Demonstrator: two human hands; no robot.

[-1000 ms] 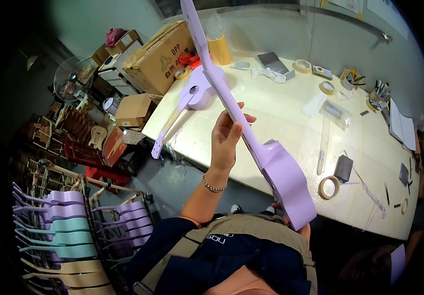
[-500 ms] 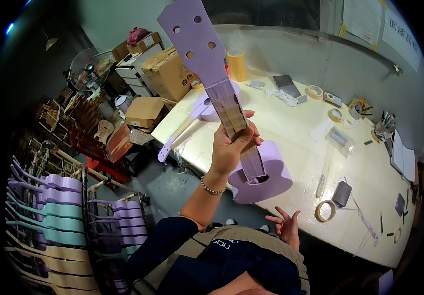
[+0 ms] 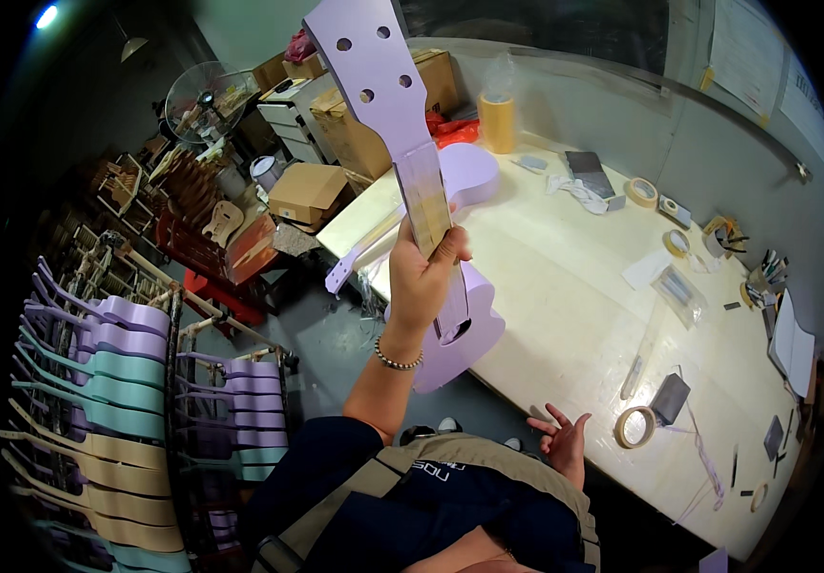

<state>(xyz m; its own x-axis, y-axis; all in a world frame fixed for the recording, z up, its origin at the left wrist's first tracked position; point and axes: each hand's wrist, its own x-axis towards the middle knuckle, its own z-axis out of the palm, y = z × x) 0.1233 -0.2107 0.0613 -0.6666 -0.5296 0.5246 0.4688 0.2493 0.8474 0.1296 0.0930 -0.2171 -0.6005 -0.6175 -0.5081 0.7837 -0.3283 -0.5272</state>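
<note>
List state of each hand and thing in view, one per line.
left hand: shut on the neck of the lilac ukulele
lilac ukulele: held upright off the table, headstock up
right hand: open, fingers spread, holding nothing
second lilac ukulele: lying flat on the table
tape roll: lying flat near the table edge

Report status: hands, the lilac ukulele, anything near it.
Left hand grips lilac ukulele by the neck, raised. Right hand open, empty, at table edge. Tape roll beside it.
</note>
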